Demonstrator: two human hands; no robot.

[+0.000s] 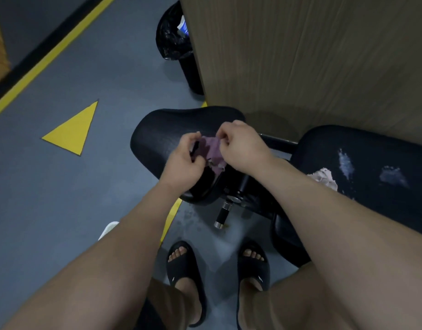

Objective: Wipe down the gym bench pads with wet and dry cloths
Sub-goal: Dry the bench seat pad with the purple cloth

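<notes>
Above black seat pad (157, 129), left hand (183, 160) and right hand (241, 146) pinch purple cloth (213, 151).

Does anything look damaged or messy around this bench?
Yes. The long pad shows pale patches, worn or wet, I cannot tell which. Small droplets speckle the floor below the seat pad.

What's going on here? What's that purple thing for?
A person is standing at a black gym bench and holding a purple cloth in both hands. The left hand and the right hand each pinch it, just above the small seat pad. A pale cloth lies on the long pad to the right, which has wet smears on it. Neither cloth is wiping a pad at this moment.
</notes>
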